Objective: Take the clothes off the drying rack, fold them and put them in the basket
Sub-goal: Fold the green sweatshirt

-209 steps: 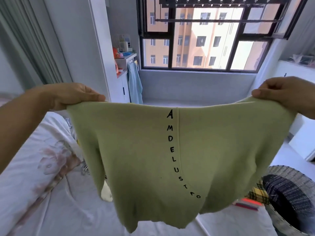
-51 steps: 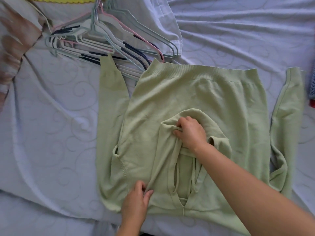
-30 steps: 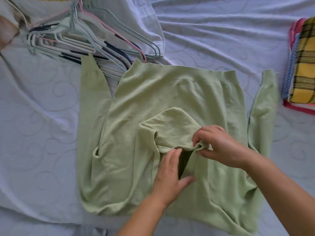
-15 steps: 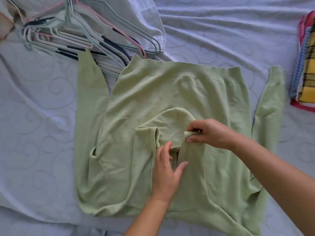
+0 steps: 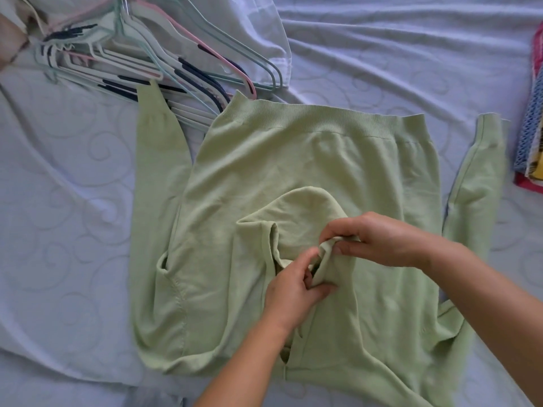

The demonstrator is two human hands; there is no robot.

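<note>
A light green hooded sweater (image 5: 282,171) lies spread flat on the white bed sheet (image 5: 382,54), ribbed hem at the far side, one sleeve stretched along each side. Its hood is folded over the middle of the body. My left hand (image 5: 293,292) pinches the hood's edge from below. My right hand (image 5: 382,239) grips the same edge from the right, so both hands meet on a small bunched fold of green cloth. The basket and the drying rack are out of view.
A pile of several plastic hangers (image 5: 164,63), white, mint and pink, lies at the far left, partly under the left sleeve. A stack of folded clothes (image 5: 531,136) in yellow plaid, blue and red sits at the right edge.
The sweater went from being held up to lying flat on the bed. In the last second my hands moved together at the hood's edge, and my left fingers closed on it.
</note>
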